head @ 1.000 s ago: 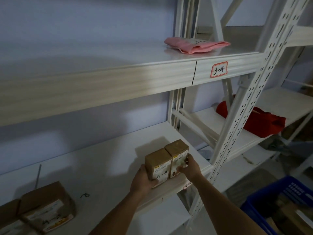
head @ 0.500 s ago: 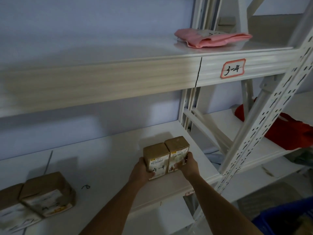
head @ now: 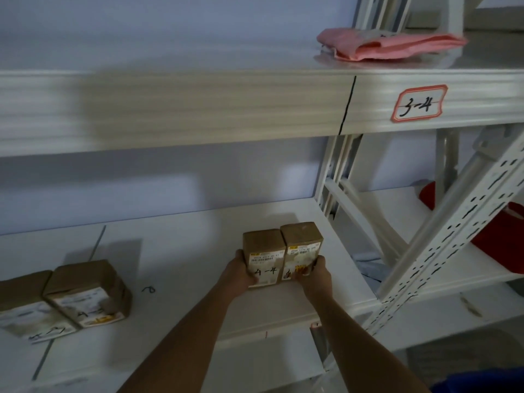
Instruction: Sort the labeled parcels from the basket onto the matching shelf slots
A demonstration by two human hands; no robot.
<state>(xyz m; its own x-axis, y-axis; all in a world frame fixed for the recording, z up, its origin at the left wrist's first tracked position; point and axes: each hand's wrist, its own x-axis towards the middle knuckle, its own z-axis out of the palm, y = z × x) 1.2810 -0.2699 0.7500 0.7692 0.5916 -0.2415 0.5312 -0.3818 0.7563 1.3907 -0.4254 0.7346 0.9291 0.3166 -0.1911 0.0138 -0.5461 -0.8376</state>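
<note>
Two small brown cardboard parcels stand side by side on the white lower shelf (head: 198, 251), near its right end. The left parcel (head: 263, 251) bears a white label with "4-4" handwritten on it. The right parcel (head: 302, 245) has a similar label, partly hidden by my fingers. My left hand (head: 236, 275) grips the left parcel's outer side. My right hand (head: 317, 275) grips the right parcel's outer side and front. Both parcels rest on the shelf and touch each other.
Two more brown parcels (head: 88, 293) lie at the shelf's left end. A pink soft parcel (head: 388, 45) lies on the upper shelf above a red-bordered tag reading "3-4" (head: 418, 103). A red bag (head: 504, 242) sits beyond the perforated upright (head: 453, 242). A blue basket corner (head: 482, 382) shows bottom right.
The view has swung left and closer, so the blue basket has nearly left the frame. Both hands have kept their hold on the two parcels, which stay standing on the shelf.
</note>
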